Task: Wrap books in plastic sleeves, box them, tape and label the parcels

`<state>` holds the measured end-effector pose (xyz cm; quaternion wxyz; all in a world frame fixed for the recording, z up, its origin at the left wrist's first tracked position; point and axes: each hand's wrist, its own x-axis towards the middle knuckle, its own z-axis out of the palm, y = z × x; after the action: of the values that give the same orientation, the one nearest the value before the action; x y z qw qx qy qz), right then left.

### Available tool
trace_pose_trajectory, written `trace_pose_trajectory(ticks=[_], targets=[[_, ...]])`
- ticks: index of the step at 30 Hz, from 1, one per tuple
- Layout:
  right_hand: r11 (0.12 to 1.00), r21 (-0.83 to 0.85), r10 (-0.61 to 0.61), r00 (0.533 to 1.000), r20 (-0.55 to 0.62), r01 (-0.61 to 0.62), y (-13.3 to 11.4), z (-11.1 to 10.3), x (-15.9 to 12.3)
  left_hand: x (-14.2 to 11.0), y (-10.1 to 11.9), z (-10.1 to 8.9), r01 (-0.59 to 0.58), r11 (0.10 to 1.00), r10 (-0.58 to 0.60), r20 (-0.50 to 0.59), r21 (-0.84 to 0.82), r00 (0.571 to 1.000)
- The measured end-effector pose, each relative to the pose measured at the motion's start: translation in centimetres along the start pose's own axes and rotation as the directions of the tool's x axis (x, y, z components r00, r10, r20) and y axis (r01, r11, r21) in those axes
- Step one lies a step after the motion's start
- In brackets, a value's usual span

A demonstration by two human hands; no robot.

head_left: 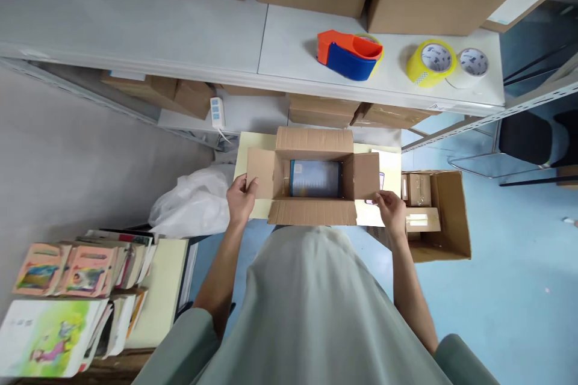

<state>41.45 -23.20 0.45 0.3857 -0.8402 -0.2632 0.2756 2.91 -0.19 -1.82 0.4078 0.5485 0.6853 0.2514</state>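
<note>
An open cardboard box [315,212] sits on a pale yellow table in front of me, its flaps folded outward. Inside lies a blue, book-like item [315,178]; how deep it reaches is hidden. My left hand [241,195] pinches the left flap between thumb and fingers. At the other end, my right hand [390,210] grips the lower corner of the right flap. A phone [382,180] lies on the table, partly covered by that flap.
Above the table, a grey shelf [180,24] carries an orange-and-blue tape dispenser [350,55], tape rolls [432,63] and large cartons. A carton with small boxes [451,216] stands right. Stacked books [85,271] and a white plastic bag [192,204] are left.
</note>
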Motion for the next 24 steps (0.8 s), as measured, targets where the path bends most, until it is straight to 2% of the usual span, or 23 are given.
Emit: trace_pose_trajectory(ticks=[3, 6, 8, 11, 14, 18, 21, 24], targets=[[0.997, -0.037, -0.07, 0.998, -0.004, 0.07, -3.0, 3.1, -0.9, 1.3, 1.1, -1.2, -0.091, 0.995, 0.091, -0.013, 0.05, 0.996], [0.977, -0.106, -0.18, 0.982, 0.048, 0.184, -6.1, 6.3, -2.2, 1.6, 2.1, -2.1, -0.243, 0.967, 0.236, 0.096, 0.077, 0.967], [0.938, -0.161, -0.28, 0.945, 0.167, 0.306, -7.6, 8.2, -3.0, 1.2, 2.3, -2.4, -0.366, 0.926, 0.335, 0.247, 0.091, 0.909], [0.838, -0.282, -0.329, 0.845, 0.422, 0.467, -8.3, 10.0, -3.7, 0.4, 1.9, -2.7, -0.518, 0.847, 0.398, 0.503, 0.121, 0.767], [0.743, -0.419, -0.203, 0.773, 0.602, 0.521, -7.7, 10.3, -3.9, -0.2, 0.5, -2.8, -0.607, 0.777, 0.362, 0.673, 0.165, 0.646], [0.669, -0.504, -0.104, 0.74, 0.664, 0.547, -6.6, 9.3, -4.0, -0.3, -1.4, -3.1, -0.685, 0.702, 0.319, 0.774, 0.195, 0.547], [0.666, -0.522, -0.101, 0.758, 0.644, 0.533, -6.4, 8.1, -3.9, 0.3, -1.6, -3.8, -0.696, 0.699, 0.338, 0.782, 0.164, 0.524], [0.73, -0.47, -0.126, 0.774, 0.62, 0.496, -6.4, 6.6, -2.9, 1.6, -0.9, -4.7, -0.631, 0.766, 0.333, 0.766, 0.12, 0.55]])
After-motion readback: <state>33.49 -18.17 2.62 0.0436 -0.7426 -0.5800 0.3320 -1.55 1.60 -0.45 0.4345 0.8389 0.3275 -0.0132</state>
